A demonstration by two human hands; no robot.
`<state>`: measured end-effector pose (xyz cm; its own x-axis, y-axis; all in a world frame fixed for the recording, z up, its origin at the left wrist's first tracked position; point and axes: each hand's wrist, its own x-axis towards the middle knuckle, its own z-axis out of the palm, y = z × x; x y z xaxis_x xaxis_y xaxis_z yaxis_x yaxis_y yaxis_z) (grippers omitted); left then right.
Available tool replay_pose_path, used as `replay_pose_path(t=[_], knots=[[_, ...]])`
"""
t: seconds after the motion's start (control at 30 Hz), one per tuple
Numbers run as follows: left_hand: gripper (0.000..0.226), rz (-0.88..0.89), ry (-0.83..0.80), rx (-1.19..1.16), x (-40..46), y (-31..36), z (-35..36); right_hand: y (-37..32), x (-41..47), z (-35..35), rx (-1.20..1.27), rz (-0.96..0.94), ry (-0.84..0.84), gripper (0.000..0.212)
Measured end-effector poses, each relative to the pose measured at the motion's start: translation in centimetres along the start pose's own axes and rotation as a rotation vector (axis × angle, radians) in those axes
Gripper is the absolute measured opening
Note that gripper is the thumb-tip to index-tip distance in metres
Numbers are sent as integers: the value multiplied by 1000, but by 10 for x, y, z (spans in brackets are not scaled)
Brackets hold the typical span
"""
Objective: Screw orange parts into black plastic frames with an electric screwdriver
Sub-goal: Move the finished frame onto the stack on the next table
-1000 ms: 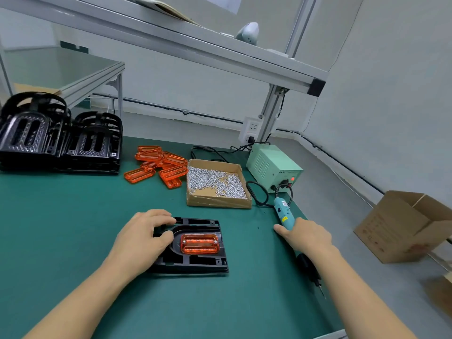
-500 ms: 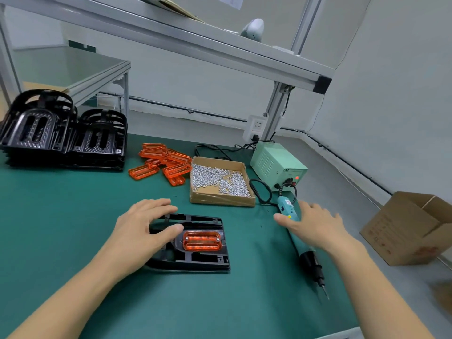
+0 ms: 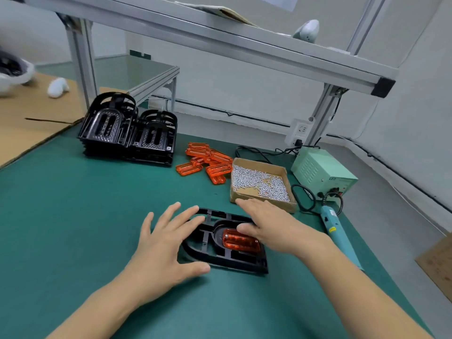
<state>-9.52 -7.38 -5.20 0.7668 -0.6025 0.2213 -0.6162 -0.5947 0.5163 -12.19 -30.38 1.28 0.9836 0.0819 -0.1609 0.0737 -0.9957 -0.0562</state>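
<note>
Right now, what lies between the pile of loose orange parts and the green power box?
In the head view, the cardboard box of screws sits between the orange parts and the green power box.

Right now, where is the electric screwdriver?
The electric screwdriver lies on the green mat at the right of the head view, held by neither hand, just in front of the pale green power box.

Right hand (image 3: 271,226) off screwdriver (image 3: 335,226) — onto frame (image 3: 220,258)

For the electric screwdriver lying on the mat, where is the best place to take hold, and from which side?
Probably round the teal barrel of the electric screwdriver, from above with the right hand: it lies flat and free, its cable leaves the far end, and its near end is hidden by the right forearm.
</note>
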Motion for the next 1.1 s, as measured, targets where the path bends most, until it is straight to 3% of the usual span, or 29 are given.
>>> replay_pose_path(t=[0.2, 0.5, 0.8, 1.1], knots=[[70, -27, -20, 78, 4, -6, 8, 3, 23, 21, -29, -11, -20, 52], [55, -79, 3, -34, 3, -12, 4, 2, 23, 23, 149, -32, 157, 41], [69, -377, 219, -523, -3, -18, -14, -34, 43, 18, 409, -57, 310, 35], [91, -482, 478, -929, -9, -34, -45, -113, 85, 14, 509, -103, 452, 38]])
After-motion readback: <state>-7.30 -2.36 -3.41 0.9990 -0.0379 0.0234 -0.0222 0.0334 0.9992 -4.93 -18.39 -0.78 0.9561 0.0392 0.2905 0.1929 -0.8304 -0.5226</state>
